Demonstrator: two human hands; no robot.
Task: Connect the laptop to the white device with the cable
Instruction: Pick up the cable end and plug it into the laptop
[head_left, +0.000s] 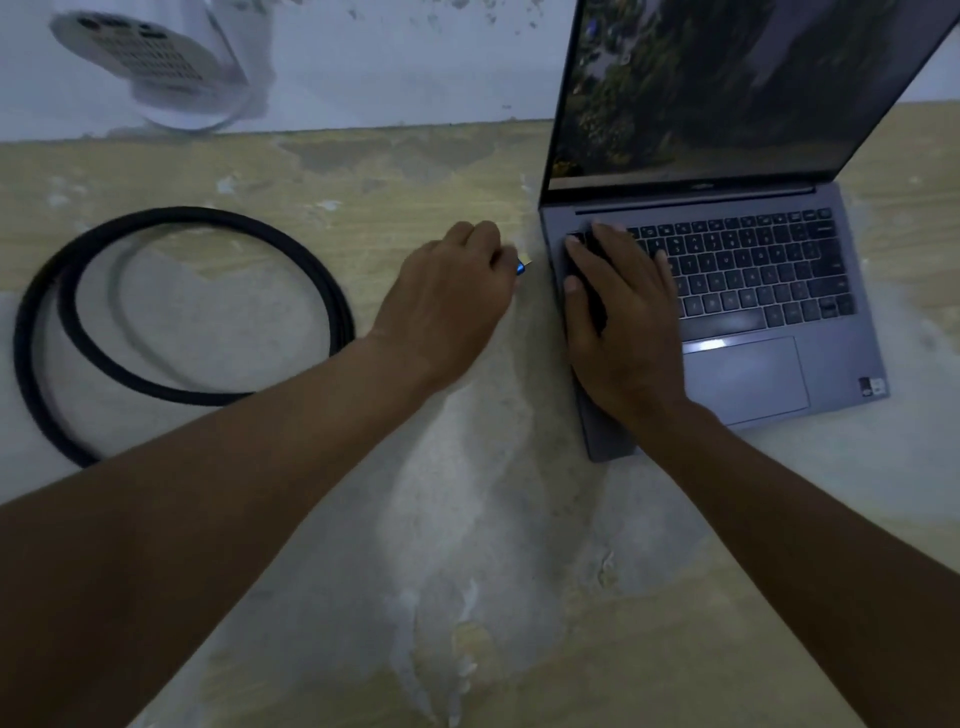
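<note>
Worn, patchy yellow-grey tabletop (467, 519) against a pale wall, dim light. Laptop (753, 364) is our landmark: open, screen lit, sitting at the right of the surface.

Our right hand (618, 322) lies flat on the laptop's left keyboard edge and palm rest, fingers spread, gripping nothing, likely bracing the machine.

Our left hand (457, 291) is just left of the laptop's left edge, fingers closed around the cable plug (523, 265). Only its blue-and-metal tip shows, pointing at the laptop's side. A small gap separates the tip from the chassis, so it's not seated yet. We can't see the port itself from this angle.

The rest of the black cable (176, 312) lies coiled in about 2 loops well left of the laptop. Far end of the cable isn't visible.

White device (156, 67) sits far left and behind the laptop, near the wall, blurred, ports facing us. Nothing looks plugged into it.

Status, our read: 0 of 2 connections made. Left: seat the plug in the laptop, then run the other end to the white device.
</note>
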